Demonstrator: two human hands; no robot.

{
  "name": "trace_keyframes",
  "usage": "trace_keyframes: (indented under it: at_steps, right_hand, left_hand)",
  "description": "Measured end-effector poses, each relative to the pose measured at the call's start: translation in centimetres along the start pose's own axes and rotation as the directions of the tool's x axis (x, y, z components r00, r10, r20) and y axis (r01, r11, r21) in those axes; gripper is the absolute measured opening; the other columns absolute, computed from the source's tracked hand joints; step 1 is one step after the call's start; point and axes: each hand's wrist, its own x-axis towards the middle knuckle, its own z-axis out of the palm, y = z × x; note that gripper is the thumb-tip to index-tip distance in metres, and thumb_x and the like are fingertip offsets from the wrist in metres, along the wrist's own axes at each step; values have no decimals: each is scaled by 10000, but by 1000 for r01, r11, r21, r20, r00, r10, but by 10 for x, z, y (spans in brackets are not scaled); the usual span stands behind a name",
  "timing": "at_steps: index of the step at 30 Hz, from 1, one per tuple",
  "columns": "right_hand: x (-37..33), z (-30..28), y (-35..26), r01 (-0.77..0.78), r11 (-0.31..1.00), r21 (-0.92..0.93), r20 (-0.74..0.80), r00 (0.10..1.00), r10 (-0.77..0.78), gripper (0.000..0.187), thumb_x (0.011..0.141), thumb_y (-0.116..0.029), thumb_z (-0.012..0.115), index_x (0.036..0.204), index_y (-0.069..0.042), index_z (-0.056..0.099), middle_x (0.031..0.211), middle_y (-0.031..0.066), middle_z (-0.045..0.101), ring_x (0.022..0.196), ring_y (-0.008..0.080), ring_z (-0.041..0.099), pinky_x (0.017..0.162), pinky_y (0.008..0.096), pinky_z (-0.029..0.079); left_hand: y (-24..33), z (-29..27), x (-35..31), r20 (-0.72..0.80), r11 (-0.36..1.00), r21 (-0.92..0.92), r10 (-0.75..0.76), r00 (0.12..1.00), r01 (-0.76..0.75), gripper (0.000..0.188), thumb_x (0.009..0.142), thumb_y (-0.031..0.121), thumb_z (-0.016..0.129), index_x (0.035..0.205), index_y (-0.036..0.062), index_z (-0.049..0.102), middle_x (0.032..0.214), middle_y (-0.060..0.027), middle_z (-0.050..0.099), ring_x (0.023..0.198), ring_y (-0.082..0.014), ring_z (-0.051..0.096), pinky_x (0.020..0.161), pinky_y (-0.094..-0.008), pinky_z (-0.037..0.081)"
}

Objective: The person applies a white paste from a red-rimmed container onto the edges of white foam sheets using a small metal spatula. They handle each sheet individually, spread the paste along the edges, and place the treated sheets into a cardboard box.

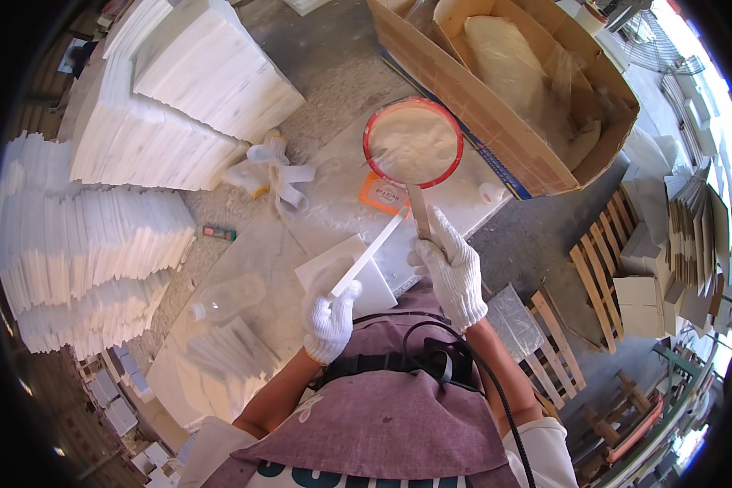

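Observation:
My left hand (330,313), in a white knit glove, is closed around the lower end of a thin white stone strip (374,248), which slants up and to the right. My right hand (451,268), gloved the same way, grips a flat putty knife (419,213) with its end pointing away from me. The strip's far end lies close beside the knife; whether they touch I cannot tell. Just beyond stands a round red-rimmed tub (415,145) of pale beige paste. Under my left hand's strip, a square white tile (313,271) lies on the work slab.
An orange packet (379,193) sits by the tub. White stone slabs (211,73) are stacked at the left. A clear plastic bottle (228,297) and cloth gloves (272,172) lie leftward. A large cardboard box (480,81) borders the far right; wooden pallets (598,264) stand right.

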Motion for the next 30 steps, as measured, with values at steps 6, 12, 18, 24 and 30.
trace_keyframes:
  at_steps: [6, 12, 18, 24, 30]
  right_hand:
    - [21, 11, 15, 99, 978, -184, -72, 991, -114, 512, 898, -32, 551, 1404, -85, 499, 792, 91, 683, 661, 109, 624, 641, 279, 519]
    - [30, 16, 20, 208, 929, -307, -27, 974, -227, 545, 900, -27, 534, 1437, -50, 440, 679, 87, 631, 593, 104, 576, 602, 279, 494]
    - [37, 19, 23, 262, 877, -402, -32, 953, -300, 556, 863, -30, 570, 1408, -86, 475, 842, 186, 660, 733, 297, 645, 678, 359, 520]
    - [10, 14, -8, 408, 730, -548, 152, 907, -393, 568, 857, -45, 605, 1407, -58, 463, 908, 201, 675, 785, 283, 674, 732, 362, 529]
    - [-20, -6, -18, 192, 909, -369, 127, 980, -155, 490, 884, -63, 615, 1361, -44, 508, 931, 178, 680, 768, 279, 679, 699, 362, 539]
  left_hand:
    - [-2, -3, -4, -2, 995, 72, 72, 997, -72, 368, 864, -46, 638, 1228, -20, 592, 1116, -142, 665, 949, -190, 642, 785, -292, 529]
    - [14, 1, -4, -95, 987, -144, -83, 992, 69, 355, 882, -23, 611, 1236, -28, 591, 1114, -133, 661, 930, -190, 635, 789, -282, 523]
    - [32, -7, -9, -16, 995, -92, -28, 999, 27, 338, 895, -30, 573, 1232, -33, 591, 1159, -139, 640, 945, -170, 620, 834, -274, 500]
    - [52, -5, -1, -121, 964, -161, -230, 966, 210, 277, 929, 71, 597, 1182, -42, 609, 1076, -81, 646, 967, -140, 588, 866, -276, 473]
    - [48, -23, 26, -269, 942, -135, -332, 904, 306, 331, 973, 174, 560, 1238, -22, 534, 1113, -51, 605, 985, -108, 550, 884, -285, 453]
